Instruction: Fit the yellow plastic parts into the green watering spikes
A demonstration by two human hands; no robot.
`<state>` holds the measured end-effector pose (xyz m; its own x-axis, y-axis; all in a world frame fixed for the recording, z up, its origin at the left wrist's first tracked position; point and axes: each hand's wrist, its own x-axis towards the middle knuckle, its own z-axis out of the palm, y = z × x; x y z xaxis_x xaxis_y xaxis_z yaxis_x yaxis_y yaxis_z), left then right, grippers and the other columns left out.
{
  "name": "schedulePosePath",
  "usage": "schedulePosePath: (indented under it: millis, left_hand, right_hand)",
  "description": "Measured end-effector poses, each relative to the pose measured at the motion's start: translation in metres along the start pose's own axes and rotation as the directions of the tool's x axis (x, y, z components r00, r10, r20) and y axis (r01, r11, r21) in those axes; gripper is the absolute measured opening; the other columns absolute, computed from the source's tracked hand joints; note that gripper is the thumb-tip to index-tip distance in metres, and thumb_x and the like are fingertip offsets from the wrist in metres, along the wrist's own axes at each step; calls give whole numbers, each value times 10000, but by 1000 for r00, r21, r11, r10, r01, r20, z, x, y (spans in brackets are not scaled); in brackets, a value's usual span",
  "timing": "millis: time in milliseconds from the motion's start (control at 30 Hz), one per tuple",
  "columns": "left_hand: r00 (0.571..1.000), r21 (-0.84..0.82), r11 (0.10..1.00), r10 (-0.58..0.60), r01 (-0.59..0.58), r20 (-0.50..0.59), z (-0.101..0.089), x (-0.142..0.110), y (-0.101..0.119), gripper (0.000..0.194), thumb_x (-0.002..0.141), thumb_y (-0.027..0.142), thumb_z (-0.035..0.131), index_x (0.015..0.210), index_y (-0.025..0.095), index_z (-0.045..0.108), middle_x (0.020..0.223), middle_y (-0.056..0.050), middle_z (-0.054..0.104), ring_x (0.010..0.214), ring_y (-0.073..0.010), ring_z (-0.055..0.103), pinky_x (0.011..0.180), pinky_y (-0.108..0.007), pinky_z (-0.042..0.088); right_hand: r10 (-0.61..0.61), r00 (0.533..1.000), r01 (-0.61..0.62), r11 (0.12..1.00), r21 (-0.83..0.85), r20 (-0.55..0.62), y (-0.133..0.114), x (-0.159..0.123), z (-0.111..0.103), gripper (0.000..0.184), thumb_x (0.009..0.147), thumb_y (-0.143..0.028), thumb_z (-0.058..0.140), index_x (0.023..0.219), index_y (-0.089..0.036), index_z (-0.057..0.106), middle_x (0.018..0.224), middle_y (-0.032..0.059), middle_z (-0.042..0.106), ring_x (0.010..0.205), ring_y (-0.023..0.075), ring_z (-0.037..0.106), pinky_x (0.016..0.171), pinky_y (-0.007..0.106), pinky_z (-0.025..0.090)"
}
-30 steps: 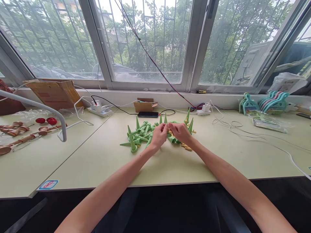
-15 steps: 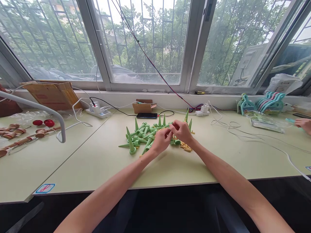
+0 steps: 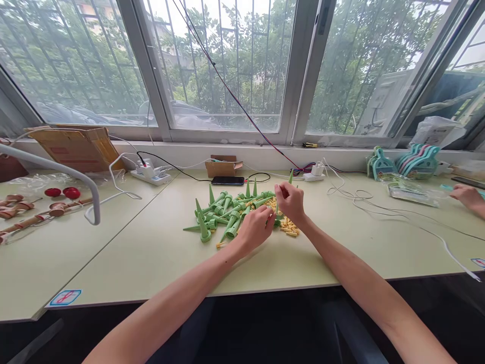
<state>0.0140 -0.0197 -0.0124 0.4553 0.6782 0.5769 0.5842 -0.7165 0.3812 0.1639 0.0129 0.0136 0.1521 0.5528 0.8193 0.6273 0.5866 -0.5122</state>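
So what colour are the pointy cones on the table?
The cones are light green, seen best in the head view.

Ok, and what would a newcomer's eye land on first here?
Probably the pile of green cones mid-table, with the left hand and right hand over it and yellow pieces at its right. Next, perhaps the glossy red balls at far left, then the turquoise items at back right.

The pale worktop bears green cones and yellow pegs heaped mid-surface. Near its far edge lies a phone; wooden toys and red balls lie leftward, teal pieces toward the far right corner.
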Motion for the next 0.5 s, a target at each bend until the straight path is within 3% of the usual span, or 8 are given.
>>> schedulePosePath:
  millis: [100, 333, 500]
  left_hand:
    - [1000, 53, 998, 17, -17, 14, 2, -4, 4, 275, 959, 264, 414, 754, 181, 577, 778, -47, 593, 581, -129, 473, 582, -273, 319]
    - [989, -1, 996, 94, -94, 115, 10, -17, 22, 288, 940, 248, 410, 717, 195, 585, 758, -68, 584, 609, -149, 516, 588, -284, 312]
    - [990, 9, 996, 87, -89, 113, -2, -13, 20, 283, 933, 251, 414, 731, 199, 605, 760, -64, 592, 625, -154, 525, 603, -283, 353]
  right_hand:
    - [-47, 997, 45, 998, -42, -54, 3, 0, 0, 380, 926, -379, 477, 600, -213, 373, 475, -63, 345, 452, 90, 287, 493, 238, 281]
    - [-118, 987, 104, 987, -124, -111, 12, 3, -5, 381, 957, -407, 449, 631, -217, 399, 488, -50, 382, 457, 101, 314, 509, 251, 286]
    - [-168, 978, 149, 977, -154, -125, 17, 7, -9, 388, 974, -415, 423, 639, -218, 404, 482, -48, 388, 452, 101, 313, 508, 251, 293]
